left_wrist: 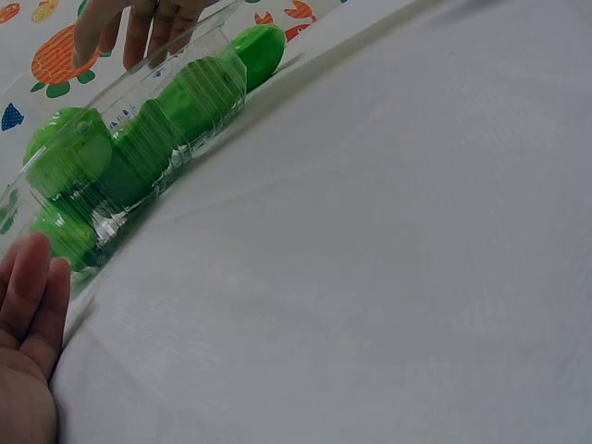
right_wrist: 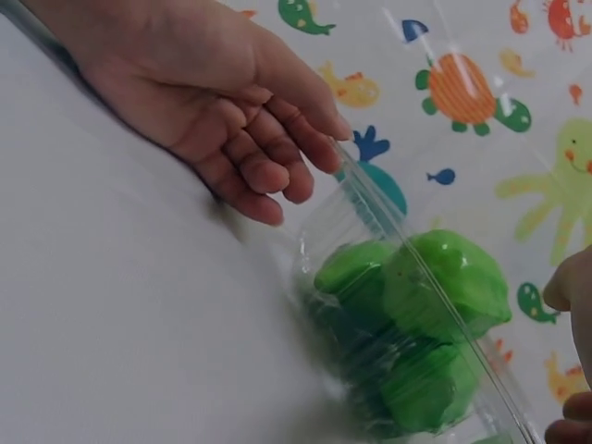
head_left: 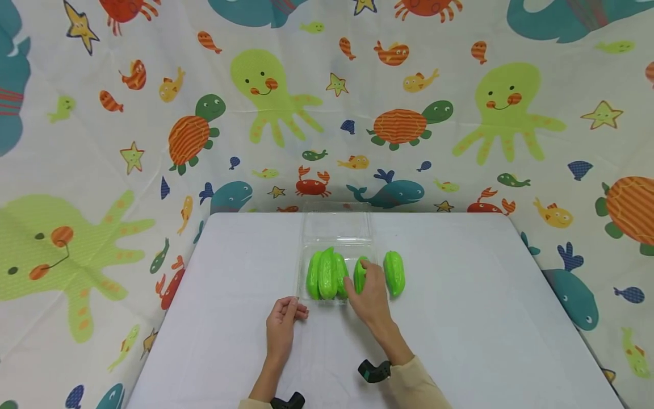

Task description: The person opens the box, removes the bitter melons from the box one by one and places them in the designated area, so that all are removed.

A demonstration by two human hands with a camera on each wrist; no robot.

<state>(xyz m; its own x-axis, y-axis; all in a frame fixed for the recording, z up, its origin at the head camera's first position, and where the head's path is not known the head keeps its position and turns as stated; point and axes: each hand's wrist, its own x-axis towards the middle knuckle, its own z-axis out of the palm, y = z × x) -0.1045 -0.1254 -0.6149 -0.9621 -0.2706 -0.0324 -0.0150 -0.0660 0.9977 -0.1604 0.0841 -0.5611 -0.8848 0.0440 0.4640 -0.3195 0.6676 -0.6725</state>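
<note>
A clear plastic clamshell box [head_left: 337, 227] lies open with its lid folded back. Several bright green, ridged, cucumber-shaped pieces [head_left: 327, 274] lie side by side in its left part. At the box's near left corner, my left hand [head_left: 283, 326] pinches the rim between thumb and index finger; its other fingers curl loosely. My right hand [head_left: 372, 295] hangs over the box's right part, thumb and fingers apart, with nothing visible between them. A single green piece [head_left: 360, 272] lies beneath it, partly hidden by the fingers. In the left wrist view, the right hand's fingers [left_wrist: 139, 37] point downward above the rim.
Another green piece [head_left: 394, 274] lies on the white table [head_left: 485, 295], just right of the box. A cloth printed with sea animals [head_left: 409, 170] hangs behind the table. A dark wrist device [head_left: 374, 371] sits by the right sleeve.
</note>
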